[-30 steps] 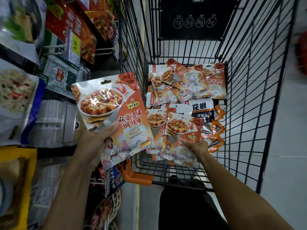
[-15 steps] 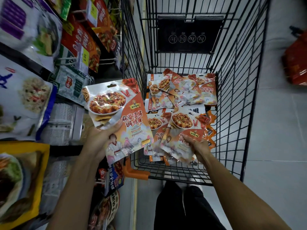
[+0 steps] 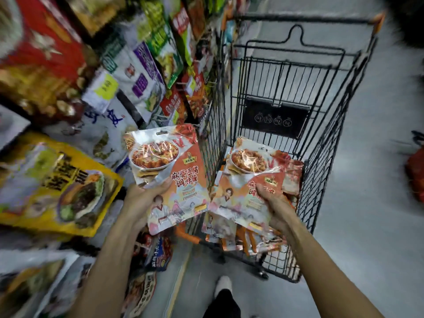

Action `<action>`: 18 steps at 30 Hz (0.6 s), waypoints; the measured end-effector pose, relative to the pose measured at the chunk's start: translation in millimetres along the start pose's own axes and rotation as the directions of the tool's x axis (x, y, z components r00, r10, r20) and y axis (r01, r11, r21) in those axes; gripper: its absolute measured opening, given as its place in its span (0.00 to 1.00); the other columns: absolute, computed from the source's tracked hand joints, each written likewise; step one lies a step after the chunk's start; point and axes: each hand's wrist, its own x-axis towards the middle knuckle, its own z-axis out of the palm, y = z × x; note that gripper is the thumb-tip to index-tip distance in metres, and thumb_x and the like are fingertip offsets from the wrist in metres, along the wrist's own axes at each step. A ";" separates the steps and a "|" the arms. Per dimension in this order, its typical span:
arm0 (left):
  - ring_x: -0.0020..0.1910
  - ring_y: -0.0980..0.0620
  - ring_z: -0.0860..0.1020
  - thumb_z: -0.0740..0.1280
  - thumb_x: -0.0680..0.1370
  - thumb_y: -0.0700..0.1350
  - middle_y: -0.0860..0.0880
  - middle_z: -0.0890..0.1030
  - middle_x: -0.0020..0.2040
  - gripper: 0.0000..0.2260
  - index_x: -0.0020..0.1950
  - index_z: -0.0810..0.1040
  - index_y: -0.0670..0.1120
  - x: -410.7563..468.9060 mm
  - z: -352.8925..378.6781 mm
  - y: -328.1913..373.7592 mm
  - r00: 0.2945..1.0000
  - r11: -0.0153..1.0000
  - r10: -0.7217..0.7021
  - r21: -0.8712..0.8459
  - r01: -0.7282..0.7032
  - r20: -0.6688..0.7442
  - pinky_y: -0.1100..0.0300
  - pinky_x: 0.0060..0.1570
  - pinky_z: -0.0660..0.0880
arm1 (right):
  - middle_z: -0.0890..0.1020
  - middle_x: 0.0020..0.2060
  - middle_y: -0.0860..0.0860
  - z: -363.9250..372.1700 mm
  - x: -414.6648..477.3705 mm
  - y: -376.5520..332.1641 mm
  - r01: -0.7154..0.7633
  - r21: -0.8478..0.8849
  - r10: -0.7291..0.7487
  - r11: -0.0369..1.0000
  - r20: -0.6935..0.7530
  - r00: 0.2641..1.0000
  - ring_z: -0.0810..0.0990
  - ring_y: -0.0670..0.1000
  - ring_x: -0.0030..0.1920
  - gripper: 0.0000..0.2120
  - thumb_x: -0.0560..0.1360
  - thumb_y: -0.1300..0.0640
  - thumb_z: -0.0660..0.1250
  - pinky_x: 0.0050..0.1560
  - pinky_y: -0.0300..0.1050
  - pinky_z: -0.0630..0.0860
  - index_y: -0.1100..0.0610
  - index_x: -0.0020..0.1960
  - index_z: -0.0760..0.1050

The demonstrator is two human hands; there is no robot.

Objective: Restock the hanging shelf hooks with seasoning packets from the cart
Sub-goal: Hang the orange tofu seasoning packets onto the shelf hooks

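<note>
My left hand (image 3: 143,200) grips an orange and white seasoning packet (image 3: 169,171) by its lower left edge, thumb on its face, just left of the cart. My right hand (image 3: 274,205) holds a second matching packet (image 3: 243,180), lifted above the pile in the black wire cart (image 3: 321,138). More orange packets (image 3: 250,239) lie in the cart under it, partly hidden. The hanging shelf (image 3: 146,72) with its packets fills the left side; its hooks are blurred.
A large yellow bag (image 3: 57,184) and white bags (image 3: 103,131) hang on the shelf at left. Darker packets (image 3: 160,251) hang low beneath my left arm. A red object (image 3: 416,173) sits on the grey floor at far right. My foot (image 3: 223,285) is below.
My right hand has lifted one packet up out of the cart pile. The view has tilted up and left toward the shelf, with motion blur. My left hand keeps its packet.
</note>
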 end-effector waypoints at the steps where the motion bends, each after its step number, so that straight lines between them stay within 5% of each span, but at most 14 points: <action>1: 0.29 0.51 0.81 0.76 0.67 0.41 0.44 0.84 0.34 0.07 0.40 0.82 0.40 -16.5 -4.5 5.7 0.998 0.999 0.045 -0.002 -0.045 -0.034 0.60 0.32 0.80 | 0.82 0.51 0.63 9.3 -7.9 -8.9 0.019 -0.030 -0.018 0.999 0.046 0.999 0.81 0.63 0.52 0.16 0.67 0.59 0.73 0.48 0.56 0.82 0.66 0.51 0.77; 6: 0.30 0.55 0.82 0.72 0.72 0.34 0.50 0.85 0.34 0.03 0.44 0.80 0.40 -112.7 -35.5 35.3 0.958 0.968 0.236 -0.042 -0.246 -0.163 0.65 0.30 0.77 | 0.84 0.47 0.54 67.5 -54.7 -36.7 0.155 -0.305 -0.070 0.940 0.269 0.960 0.83 0.52 0.51 0.08 0.63 0.57 0.77 0.62 0.49 0.75 0.57 0.41 0.84; 8: 0.30 0.55 0.82 0.73 0.71 0.36 0.49 0.84 0.35 0.04 0.44 0.80 0.39 -158.2 -53.5 46.2 0.931 0.952 0.284 -0.050 -0.303 -0.229 0.65 0.30 0.76 | 0.84 0.48 0.56 93.7 -75.3 -40.7 0.228 -0.397 -0.079 0.889 0.357 0.931 0.82 0.55 0.53 0.21 0.56 0.50 0.82 0.65 0.54 0.73 0.58 0.44 0.81; 11: 0.37 0.48 0.83 0.75 0.67 0.42 0.45 0.85 0.41 0.12 0.46 0.81 0.38 -224.6 -86.0 57.0 0.869 0.922 0.355 -0.025 -0.387 -0.345 0.59 0.34 0.78 | 0.85 0.48 0.59 140.5 -114.4 -39.7 0.326 -0.446 -0.066 0.834 0.505 0.861 0.84 0.58 0.50 0.22 0.54 0.48 0.82 0.59 0.56 0.77 0.58 0.42 0.83; 13: 0.33 0.50 0.82 0.74 0.68 0.40 0.47 0.85 0.38 0.07 0.42 0.80 0.40 -269.0 -108.4 62.6 0.817 0.900 0.398 0.007 -0.436 -0.418 0.62 0.31 0.76 | 0.85 0.48 0.59 172.3 -137.9 -31.7 0.357 -0.389 -0.050 0.849 0.613 0.789 0.85 0.58 0.49 0.17 0.58 0.53 0.81 0.51 0.54 0.82 0.58 0.44 0.84; 16: 0.28 0.56 0.81 0.74 0.69 0.40 0.51 0.83 0.31 0.04 0.38 0.80 0.43 -336.8 -143.7 64.0 0.729 0.865 0.448 0.045 -0.499 -0.517 0.67 0.27 0.74 | 0.83 0.53 0.60 218.9 -179.7 -13.3 0.411 -0.372 -0.047 0.832 0.691 0.721 0.83 0.59 0.53 0.31 0.59 0.53 0.81 0.50 0.51 0.80 0.63 0.58 0.78; 18: 0.36 0.51 0.84 0.76 0.65 0.45 0.47 0.86 0.38 0.10 0.42 0.82 0.42 -383.4 -168.7 60.1 0.683 0.859 0.446 0.061 -0.509 -0.578 0.62 0.34 0.79 | 0.84 0.51 0.58 248.4 -212.4 3.8 0.439 -0.372 -0.016 0.818 0.749 0.663 0.83 0.58 0.53 0.33 0.58 0.51 0.81 0.51 0.50 0.78 0.64 0.58 0.76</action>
